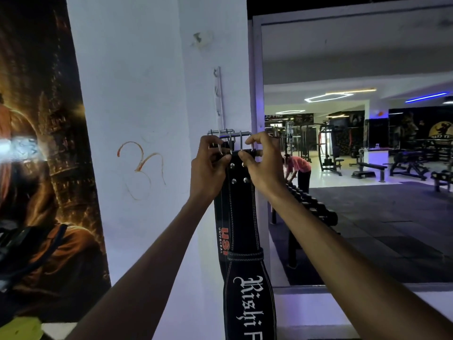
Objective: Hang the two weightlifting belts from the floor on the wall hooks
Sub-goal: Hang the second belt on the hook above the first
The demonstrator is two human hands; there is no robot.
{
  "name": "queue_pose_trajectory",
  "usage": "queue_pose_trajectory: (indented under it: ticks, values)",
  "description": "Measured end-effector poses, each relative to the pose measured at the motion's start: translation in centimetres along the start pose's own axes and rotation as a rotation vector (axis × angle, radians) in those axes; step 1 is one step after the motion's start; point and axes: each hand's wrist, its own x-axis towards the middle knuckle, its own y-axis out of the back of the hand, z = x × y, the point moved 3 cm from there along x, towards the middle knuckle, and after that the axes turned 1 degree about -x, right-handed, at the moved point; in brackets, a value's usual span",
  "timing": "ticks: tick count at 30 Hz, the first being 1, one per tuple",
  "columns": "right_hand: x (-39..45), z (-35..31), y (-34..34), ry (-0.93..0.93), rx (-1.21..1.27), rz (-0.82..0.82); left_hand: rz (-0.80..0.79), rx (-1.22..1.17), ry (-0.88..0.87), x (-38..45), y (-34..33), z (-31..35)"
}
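Observation:
Two black weightlifting belts hang down the white pillar, one over the other. The front belt (241, 217) carries white gothic lettering low down; the one behind (222, 231) shows a red and white logo along its left edge. Their metal buckles (230, 141) sit at the top, against a narrow white hook strip (219, 99) fixed to the wall. My left hand (208, 168) pinches the buckle and belt top from the left. My right hand (262, 163) pinches the same belt top from the right. Whether a buckle rests on a hook is hidden by my fingers.
A dark poster (44, 143) covers the wall at left. A large mirror (355, 143) at right reflects gym machines, benches, a dumbbell rack (313, 204) and a person in a pink top (297, 168) bending over.

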Motion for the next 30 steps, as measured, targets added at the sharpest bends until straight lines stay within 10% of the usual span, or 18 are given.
queue_pose_trajectory:
  ticks: [30]
  values:
    - [24.9,14.1,-17.8,0.109,0.131,0.140,0.129,-0.121,-0.048,26.9,-2.6,-19.6]
